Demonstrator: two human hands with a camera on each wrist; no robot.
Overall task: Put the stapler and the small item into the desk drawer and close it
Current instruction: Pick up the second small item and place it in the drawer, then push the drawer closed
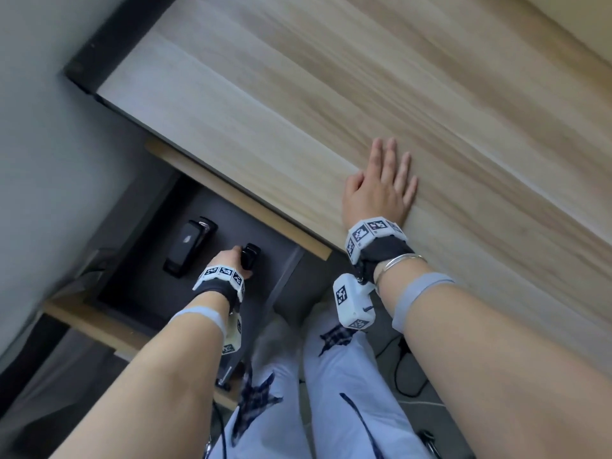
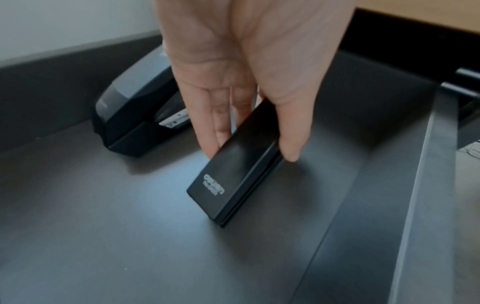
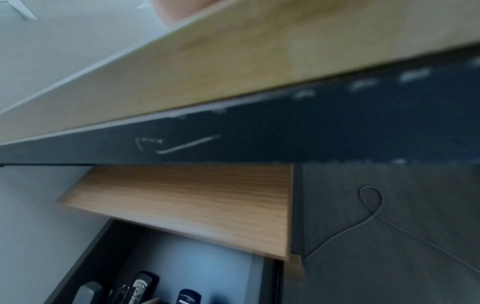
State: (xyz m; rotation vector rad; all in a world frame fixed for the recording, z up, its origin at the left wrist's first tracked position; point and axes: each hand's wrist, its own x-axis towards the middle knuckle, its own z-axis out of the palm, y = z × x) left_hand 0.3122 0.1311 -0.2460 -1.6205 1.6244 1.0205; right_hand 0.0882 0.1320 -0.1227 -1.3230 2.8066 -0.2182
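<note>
The dark grey drawer (image 1: 132,293) stands pulled out below the wooden desk top (image 1: 331,94). A black stapler (image 1: 188,248) lies on the drawer floor near its left wall, and shows in the left wrist view as the stapler (image 2: 130,115). My left hand (image 1: 231,260) is inside the drawer and pinches a small flat black item (image 2: 233,174) between fingers and thumb; its lower end is at the drawer floor (image 2: 103,226). My right hand (image 1: 381,183) lies flat, fingers straight, on the desk top at its front edge. In the right wrist view only a sliver of it shows.
A wooden panel edge (image 1: 238,200) runs under the desk top above the drawer. The drawer's right wall (image 2: 428,185) rises close beside the small item. My legs in pale trousers (image 1: 331,392) and cables (image 1: 407,376) on the floor are under the desk. A grey wall (image 1: 33,127) is left.
</note>
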